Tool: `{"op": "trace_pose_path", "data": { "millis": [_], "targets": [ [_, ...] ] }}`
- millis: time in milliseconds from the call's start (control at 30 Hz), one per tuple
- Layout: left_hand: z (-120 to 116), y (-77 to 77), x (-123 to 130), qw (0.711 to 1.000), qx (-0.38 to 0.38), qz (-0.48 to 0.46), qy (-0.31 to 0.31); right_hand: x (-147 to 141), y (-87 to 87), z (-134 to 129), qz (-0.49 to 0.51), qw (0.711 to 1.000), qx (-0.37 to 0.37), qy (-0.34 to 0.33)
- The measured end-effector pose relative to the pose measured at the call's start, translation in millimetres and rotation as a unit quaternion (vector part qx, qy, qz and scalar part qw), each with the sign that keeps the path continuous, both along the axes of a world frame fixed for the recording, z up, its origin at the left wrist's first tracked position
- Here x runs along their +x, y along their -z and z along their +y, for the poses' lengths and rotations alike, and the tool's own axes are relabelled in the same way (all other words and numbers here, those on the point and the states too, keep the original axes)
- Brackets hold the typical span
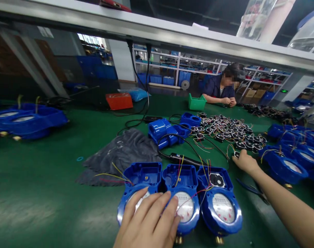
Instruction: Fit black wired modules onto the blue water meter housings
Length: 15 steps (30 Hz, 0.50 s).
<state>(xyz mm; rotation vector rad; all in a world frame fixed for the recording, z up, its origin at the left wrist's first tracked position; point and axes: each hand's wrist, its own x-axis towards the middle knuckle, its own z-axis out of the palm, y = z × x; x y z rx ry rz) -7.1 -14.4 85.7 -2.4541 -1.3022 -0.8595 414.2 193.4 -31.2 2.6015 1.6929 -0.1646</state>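
Observation:
Three blue water meters stand in a row before me: the left meter point(121, 213), the middle meter point(194, 220) and the right meter point(236, 220). My left hand point(153, 218) lies over the left and middle ones, fingers stretched out, partly covering their dials. Yellow and red wires rise from the open boxes. In the right meter's box sits a small black module point(218, 180). Farther right, my right hand point(246, 162) pinches another small black wired module point(236, 154) at the near edge of a spread pile of such modules point(224, 129).
A grey cloth point(131, 148), blue housings point(159, 129) and a black cylindrical tool point(184, 160) lie behind the row. Pliers point(252, 189) lie under my right forearm. More meters stand right point(291, 168) and left point(30, 120). A co-worker point(219, 88) sits opposite, beside a green bin point(196, 102).

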Motion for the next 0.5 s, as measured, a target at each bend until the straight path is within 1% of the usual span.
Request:
{"op": "trace_pose_path", "data": {
  "millis": [133, 200, 300, 400, 467, 500],
  "targets": [
    [3, -4.6, 0, 1.000, -0.002, -0.022, -0.001, 10, -10.4, -2, -0.002, 0.999, -0.012, -0.038],
    [9, -4.3, 5, 1.000, -0.022, -0.015, 0.003, 13, -12.1, -4, 0.007, 0.998, -0.015, -0.059],
    [18, -4.2, 11, 0.996, -0.075, 0.044, 0.014, 9, -7.9, -3, 0.024, 0.997, -0.013, -0.068],
    [30, -9.7, 17, 0.990, -0.106, 0.094, 0.019, 1, -2.3, 1, 0.031, 0.998, 0.010, -0.048],
    [42, -16.4, 22, 0.983, -0.123, 0.130, 0.043, -5, -2.6, 3, 0.038, 0.998, 0.032, -0.039],
    [49, -19.7, 24, 0.978, -0.129, 0.147, 0.065, -8, -5.0, 3, 0.043, 0.997, 0.043, -0.038]
  ]
}}
